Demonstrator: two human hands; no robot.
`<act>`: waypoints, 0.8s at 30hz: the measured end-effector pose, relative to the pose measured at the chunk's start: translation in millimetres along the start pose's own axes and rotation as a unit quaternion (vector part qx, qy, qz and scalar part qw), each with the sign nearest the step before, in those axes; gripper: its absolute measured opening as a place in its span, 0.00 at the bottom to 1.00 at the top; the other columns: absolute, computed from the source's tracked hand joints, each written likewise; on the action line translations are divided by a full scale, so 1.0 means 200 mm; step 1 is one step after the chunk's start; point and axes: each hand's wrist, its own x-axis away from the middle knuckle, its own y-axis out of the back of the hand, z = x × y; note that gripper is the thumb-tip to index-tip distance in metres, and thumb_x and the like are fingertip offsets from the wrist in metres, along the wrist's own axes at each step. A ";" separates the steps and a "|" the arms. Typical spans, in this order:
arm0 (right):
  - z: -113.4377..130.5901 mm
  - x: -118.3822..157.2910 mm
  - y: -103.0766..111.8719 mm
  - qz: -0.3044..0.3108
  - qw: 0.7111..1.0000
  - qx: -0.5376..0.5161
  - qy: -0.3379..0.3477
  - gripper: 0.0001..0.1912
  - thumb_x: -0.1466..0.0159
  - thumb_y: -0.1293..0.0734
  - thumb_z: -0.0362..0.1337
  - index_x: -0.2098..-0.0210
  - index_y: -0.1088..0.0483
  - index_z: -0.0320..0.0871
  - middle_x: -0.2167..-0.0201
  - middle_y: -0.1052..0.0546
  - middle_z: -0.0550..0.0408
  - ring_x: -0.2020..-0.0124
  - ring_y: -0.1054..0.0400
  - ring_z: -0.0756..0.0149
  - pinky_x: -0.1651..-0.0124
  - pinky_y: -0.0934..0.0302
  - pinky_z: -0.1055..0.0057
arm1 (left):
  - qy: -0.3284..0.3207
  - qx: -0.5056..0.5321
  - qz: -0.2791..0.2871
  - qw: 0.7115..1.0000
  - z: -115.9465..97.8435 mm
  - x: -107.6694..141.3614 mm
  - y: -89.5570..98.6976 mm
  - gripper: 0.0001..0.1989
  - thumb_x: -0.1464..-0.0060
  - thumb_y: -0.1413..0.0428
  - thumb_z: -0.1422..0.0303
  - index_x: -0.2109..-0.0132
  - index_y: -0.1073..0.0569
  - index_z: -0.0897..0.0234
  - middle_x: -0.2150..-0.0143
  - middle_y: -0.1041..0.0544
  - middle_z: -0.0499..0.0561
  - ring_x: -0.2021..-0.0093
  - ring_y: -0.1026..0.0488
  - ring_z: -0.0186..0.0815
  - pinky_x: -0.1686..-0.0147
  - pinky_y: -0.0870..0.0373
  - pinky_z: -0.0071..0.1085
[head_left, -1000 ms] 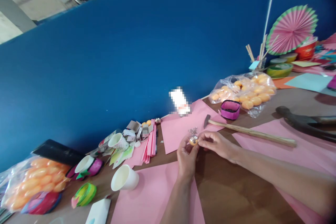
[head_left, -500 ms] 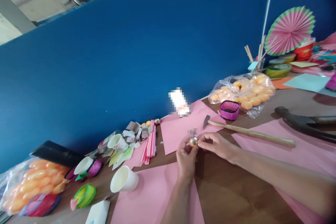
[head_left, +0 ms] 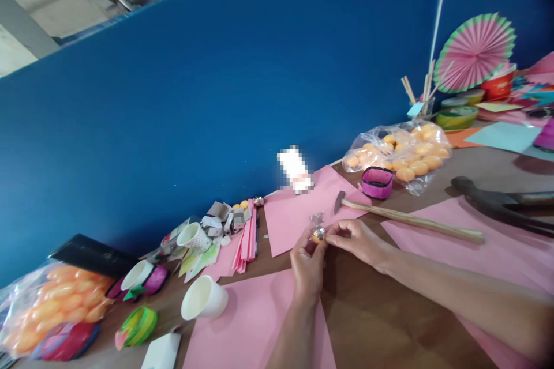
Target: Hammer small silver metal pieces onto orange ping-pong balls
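Between my fingers is a small shiny silver-and-gold ball (head_left: 318, 234). My left hand (head_left: 308, 265) holds it from the left and below with thumb and fingers. My right hand (head_left: 357, 241) pinches at its right side; fingertips and ball touch, and any small piece between them is too small to make out. Just beyond the ball, small clear or silvery bits (head_left: 317, 218) lie on a pink sheet (head_left: 294, 213). A small hammer (head_left: 411, 219) with a wooden handle rests beyond my right hand.
A white cup (head_left: 204, 298) lies tilted on a pink sheet at front left. Bags of orange balls (head_left: 415, 155) stand at back right and far left. A larger dark hammer (head_left: 489, 196) lies at right. Behind the table rises a blue wall (head_left: 194, 81).
The ball is turned slightly in my fingers, showing more silver on top. Both hands stay in nearly the same place; the view has shifted a little.
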 end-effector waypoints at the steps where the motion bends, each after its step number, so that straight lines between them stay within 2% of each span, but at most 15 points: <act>1: -0.01 0.00 0.00 0.001 1.000 -0.003 0.004 0.09 0.48 0.33 0.40 0.74 0.30 0.39 0.75 0.26 0.55 0.70 0.34 0.65 0.65 0.41 0.70 | 0.000 -0.002 0.000 1.000 0.00 0.00 0.00 0.25 0.55 0.42 0.63 0.48 0.32 0.62 0.69 0.25 0.49 0.80 0.37 0.27 0.83 0.44 0.21; 5: -0.03 0.00 0.01 0.006 1.000 -0.010 0.012 0.09 0.47 0.33 0.41 0.73 0.30 0.40 0.74 0.26 0.55 0.69 0.34 0.65 0.65 0.41 0.71 | -0.001 -0.011 0.002 1.000 0.00 0.00 0.01 0.24 0.55 0.42 0.63 0.49 0.31 0.62 0.68 0.24 0.49 0.76 0.33 0.30 0.80 0.41 0.22; 10: -0.02 -0.01 0.01 -0.008 1.000 0.004 0.015 0.09 0.47 0.33 0.40 0.74 0.30 0.39 0.75 0.26 0.55 0.70 0.34 0.65 0.66 0.41 0.70 | -0.002 0.001 0.000 1.000 0.02 0.00 0.01 0.24 0.56 0.41 0.66 0.49 0.31 0.63 0.63 0.23 0.53 0.65 0.27 0.38 0.67 0.32 0.30; 15: 0.01 -0.02 0.01 -0.001 1.000 0.003 0.006 0.11 0.47 0.33 0.41 0.73 0.30 0.38 0.76 0.27 0.56 0.71 0.35 0.67 0.68 0.42 0.72 | -0.024 0.038 0.019 0.999 0.01 -0.01 0.00 0.24 0.54 0.42 0.69 0.47 0.33 0.64 0.55 0.25 0.55 0.54 0.29 0.41 0.54 0.35 0.35; 20: -0.04 -0.03 0.01 0.004 0.999 -0.001 0.041 0.11 0.45 0.35 0.41 0.71 0.31 0.38 0.75 0.27 0.56 0.71 0.33 0.67 0.68 0.40 0.72 | -0.033 0.054 0.018 0.998 0.01 -0.02 0.01 0.23 0.53 0.43 0.69 0.47 0.34 0.63 0.52 0.27 0.55 0.53 0.30 0.40 0.51 0.36 0.36; 24: -0.07 -0.02 -0.01 0.017 0.997 0.027 0.070 0.10 0.43 0.36 0.40 0.71 0.31 0.38 0.73 0.25 0.54 0.69 0.32 0.65 0.65 0.38 0.70 | -0.027 0.053 0.010 0.998 0.00 -0.02 0.01 0.20 0.51 0.44 0.67 0.50 0.32 0.64 0.55 0.25 0.55 0.54 0.29 0.40 0.53 0.34 0.36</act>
